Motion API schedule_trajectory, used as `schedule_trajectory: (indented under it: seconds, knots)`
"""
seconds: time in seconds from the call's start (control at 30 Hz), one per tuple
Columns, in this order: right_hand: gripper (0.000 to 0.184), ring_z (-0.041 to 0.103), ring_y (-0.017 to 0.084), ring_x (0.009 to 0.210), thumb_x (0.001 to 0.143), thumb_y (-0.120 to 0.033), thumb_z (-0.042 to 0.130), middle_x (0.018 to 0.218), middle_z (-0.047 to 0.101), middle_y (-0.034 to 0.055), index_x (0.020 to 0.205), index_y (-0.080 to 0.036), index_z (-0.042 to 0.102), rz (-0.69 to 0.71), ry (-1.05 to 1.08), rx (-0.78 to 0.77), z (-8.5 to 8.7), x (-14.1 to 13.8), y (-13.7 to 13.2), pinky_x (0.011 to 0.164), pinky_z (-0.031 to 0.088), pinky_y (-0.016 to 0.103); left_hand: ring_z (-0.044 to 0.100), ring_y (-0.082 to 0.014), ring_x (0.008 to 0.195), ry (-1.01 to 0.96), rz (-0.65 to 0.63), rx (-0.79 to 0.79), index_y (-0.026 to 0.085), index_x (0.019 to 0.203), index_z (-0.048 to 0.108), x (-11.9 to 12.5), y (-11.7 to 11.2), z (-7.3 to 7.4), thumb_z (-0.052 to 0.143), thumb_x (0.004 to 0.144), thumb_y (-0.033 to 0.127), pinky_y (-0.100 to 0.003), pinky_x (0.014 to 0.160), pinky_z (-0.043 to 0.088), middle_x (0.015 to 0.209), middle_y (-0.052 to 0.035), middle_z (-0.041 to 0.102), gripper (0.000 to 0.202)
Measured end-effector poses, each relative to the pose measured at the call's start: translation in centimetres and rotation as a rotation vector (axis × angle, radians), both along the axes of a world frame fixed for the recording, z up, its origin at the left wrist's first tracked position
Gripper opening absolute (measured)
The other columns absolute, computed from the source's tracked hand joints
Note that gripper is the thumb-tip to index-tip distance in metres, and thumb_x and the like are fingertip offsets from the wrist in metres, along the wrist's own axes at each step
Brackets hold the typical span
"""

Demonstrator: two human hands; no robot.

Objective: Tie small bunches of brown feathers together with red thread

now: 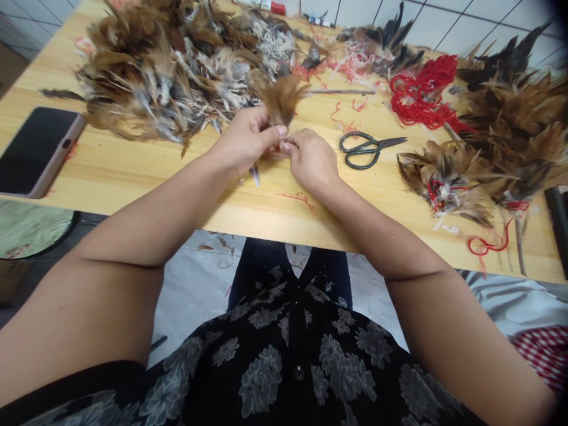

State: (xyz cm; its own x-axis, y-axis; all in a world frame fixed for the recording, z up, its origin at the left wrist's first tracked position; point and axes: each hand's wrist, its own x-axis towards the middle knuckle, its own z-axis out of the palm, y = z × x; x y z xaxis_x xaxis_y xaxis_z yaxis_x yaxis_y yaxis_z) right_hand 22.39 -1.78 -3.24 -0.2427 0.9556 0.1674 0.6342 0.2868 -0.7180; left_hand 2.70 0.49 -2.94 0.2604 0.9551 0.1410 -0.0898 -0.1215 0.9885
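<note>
Brown feather tuft [281, 100], light and floppy, and I've got the left hand [245, 142] and right hand [312, 160] pinching its base, the firmest hold, scissors [368, 149] at three o'clock.

feather bunch's base [280, 100] hidden by fingers [276, 131], likely red-capped tube [271, 6] cut off

Loc: craft wkshp — wood worktable [284, 222] | feather heaps [177, 77] | red thread [423, 92] | scissors [366, 149]
</note>
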Motion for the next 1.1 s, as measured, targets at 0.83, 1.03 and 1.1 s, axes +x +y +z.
schedule_trajectory:
  seconds: [0.83, 1.03, 1.1]
  knots:
    - [0.045, 0.088, 0.025, 0.111, 0.105, -0.051, 0.101, 0.091, 0.086, 0.0049, 0.087, -0.022, 0.072, 0.191, 0.617, -0.358, 1.1, -0.3, 0.3, 0.114, 0.073, 0.041, 0.063, -0.0113, 0.072, -0.226, -0.272, -0.154, 0.030, 0.082, 0.094, -0.1, -1.0, 1.9, 0.137, 0.062, 0.060, -0.022, 0.063, 0.049, 0.082, 0.0010, 0.081, 0.056]
    - [0.051, 0.089, 0.021, 0.110, 0.099, -0.053, 0.108, 0.097, 0.091, 0.0067, 0.084, -0.022, 0.071, 0.209, 0.685, -0.415, 2.6, -0.5, -0.5, 0.111, 0.073, 0.033, 0.064, -0.0128, 0.073, -0.201, -0.301, -0.100, 0.030, 0.088, 0.098, -0.8, -0.7, 1.6, 0.129, 0.082, 0.052, -0.024, 0.065, 0.057, 0.085, -0.0014, 0.085, 0.039]
    - [0.054, 0.087, 0.019, 0.103, 0.097, -0.057, 0.110, 0.097, 0.091, 0.0063, 0.085, -0.022, 0.071, 0.202, 0.710, -0.417, 3.1, -0.4, -0.6, 0.100, 0.073, 0.029, 0.063, -0.0113, 0.072, -0.245, -0.279, -0.128, 0.028, 0.085, 0.097, -0.9, -0.6, 1.7, 0.120, 0.094, 0.037, -0.021, 0.068, 0.060, 0.083, -0.0008, 0.084, 0.026]
